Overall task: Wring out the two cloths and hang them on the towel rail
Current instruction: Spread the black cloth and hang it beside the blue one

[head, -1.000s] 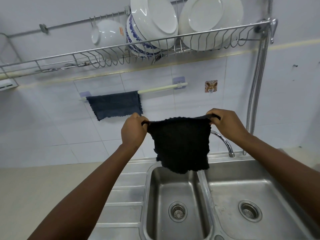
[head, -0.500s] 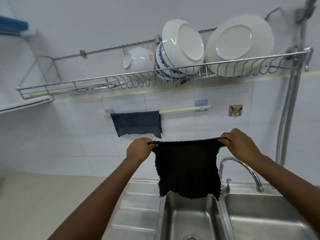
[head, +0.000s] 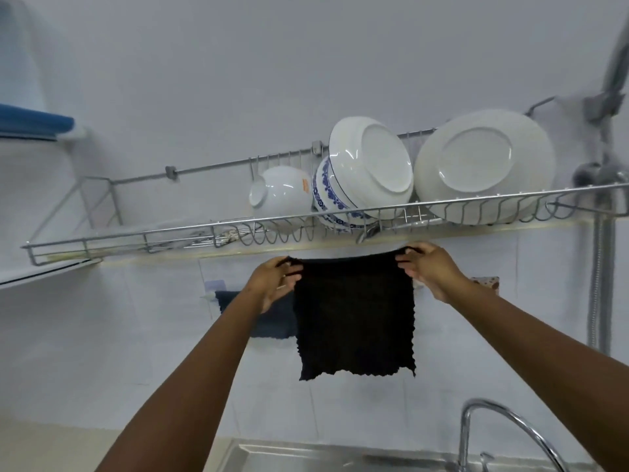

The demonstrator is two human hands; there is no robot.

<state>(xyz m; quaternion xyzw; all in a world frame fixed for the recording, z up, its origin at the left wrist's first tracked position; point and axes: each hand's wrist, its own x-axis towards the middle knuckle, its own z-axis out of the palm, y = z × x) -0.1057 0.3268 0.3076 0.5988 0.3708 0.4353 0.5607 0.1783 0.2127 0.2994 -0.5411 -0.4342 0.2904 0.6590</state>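
A: Head view, item one?
B: Black cloth (head: 355, 315), spread flat and hanging, top edge just under the dish rack (head: 238, 233), bottom edge free above the sink (head: 306, 458).

A: Held how?
B: Left hand (head: 272, 281) pinches the top left corner, fingers closed on the edge. Right hand (head: 425, 267) pinches the top right corner the same way. The cloth stretches between the two and hangs below them.

A: Item two?
B: Blue cloth (head: 269, 321), draped on the rail (head: 207, 296) by the wall, partly hidden behind the left hand and the black cloth. The rail's right stretch is covered by the black cloth.

A: Does the black cloth touch the rail?
B: Cannot tell; it hangs in front of it.

A: Other stock?
B: White bowl (head: 279, 192), blue-patterned bowl (head: 326, 199) and two plates (head: 483, 165) in the rack; faucet (head: 503, 424) lower right; hose (head: 599, 284) on the right wall.
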